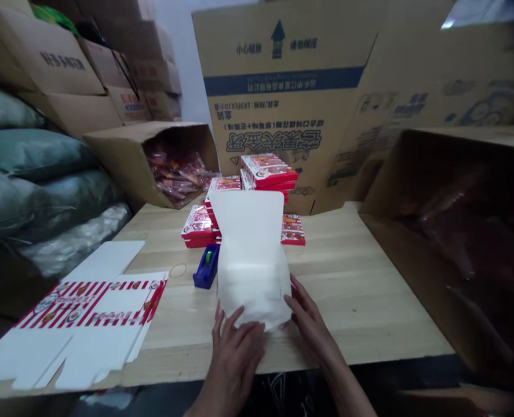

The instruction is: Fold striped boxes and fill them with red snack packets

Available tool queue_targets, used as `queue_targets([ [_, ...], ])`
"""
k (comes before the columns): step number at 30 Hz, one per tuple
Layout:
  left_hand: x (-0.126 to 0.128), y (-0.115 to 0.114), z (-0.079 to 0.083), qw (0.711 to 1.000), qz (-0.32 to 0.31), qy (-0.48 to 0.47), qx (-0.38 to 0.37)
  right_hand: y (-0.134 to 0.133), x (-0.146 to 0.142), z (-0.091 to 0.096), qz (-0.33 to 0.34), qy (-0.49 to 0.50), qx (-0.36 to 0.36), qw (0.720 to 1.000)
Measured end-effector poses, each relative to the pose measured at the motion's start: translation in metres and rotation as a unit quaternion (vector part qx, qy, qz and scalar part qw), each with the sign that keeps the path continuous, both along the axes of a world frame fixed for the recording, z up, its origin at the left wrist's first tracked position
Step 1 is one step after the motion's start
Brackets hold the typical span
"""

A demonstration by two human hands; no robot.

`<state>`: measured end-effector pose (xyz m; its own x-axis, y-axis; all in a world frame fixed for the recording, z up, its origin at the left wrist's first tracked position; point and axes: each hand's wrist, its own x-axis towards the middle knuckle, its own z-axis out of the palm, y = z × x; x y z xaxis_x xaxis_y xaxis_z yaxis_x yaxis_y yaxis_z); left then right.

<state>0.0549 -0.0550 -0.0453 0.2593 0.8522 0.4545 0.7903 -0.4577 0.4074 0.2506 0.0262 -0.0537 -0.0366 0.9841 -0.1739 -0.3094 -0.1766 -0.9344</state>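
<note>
Box (252, 284), white, flap up, on table (343, 278) beside tape dispenser (204, 274). I see left hand (238, 351) at its near edge, right hand (309, 320) at its right side; whether gripping, I cannot tell.

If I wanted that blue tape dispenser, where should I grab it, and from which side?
Probably pinch the dispenser across its long sides near its front end, coming from above and the person's left. The body is long and narrow, and the white box crowds its right side, most closely at the far end.
</note>
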Motion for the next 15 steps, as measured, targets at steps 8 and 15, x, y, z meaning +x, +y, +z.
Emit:
queue_targets([
  [8,-0.102,0.084,0.115,0.931,0.225,-0.276,0.083,0.053,0.096,0.054,-0.118,-0.133,0.035,0.983],
  [15,-0.114,0.285,0.208,0.9,0.125,-0.418,0.002,0.226,0.094,0.175,-0.024,-0.069,0.021,0.997],
])
